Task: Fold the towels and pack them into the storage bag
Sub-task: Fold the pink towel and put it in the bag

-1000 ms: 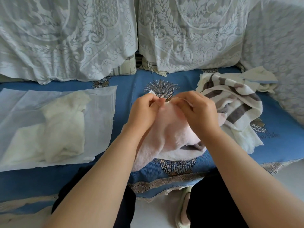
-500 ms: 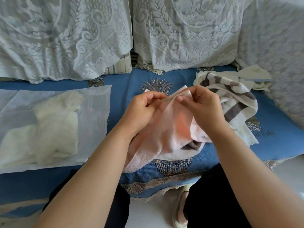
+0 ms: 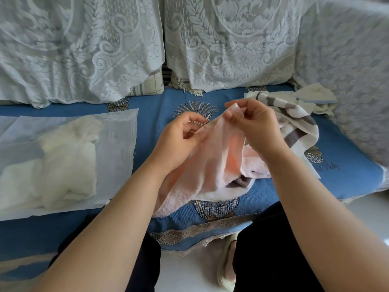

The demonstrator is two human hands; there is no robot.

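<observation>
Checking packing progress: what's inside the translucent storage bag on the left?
The storage bag holds a cream-white towel, loosely folded. The hazy bag blurs its folds; anything beneath it is covered.

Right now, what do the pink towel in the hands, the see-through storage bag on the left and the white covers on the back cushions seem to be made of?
Pink towel: soft terry cloth, apparently cotton; fuzzy looped pile, matte, limp drape.
See-through storage bag: thin translucent film or fine non-woven; a cream towel shows hazily through it.
White back-cushion covers: lace, open floral and scroll pattern; fibre cannot be told.
</observation>
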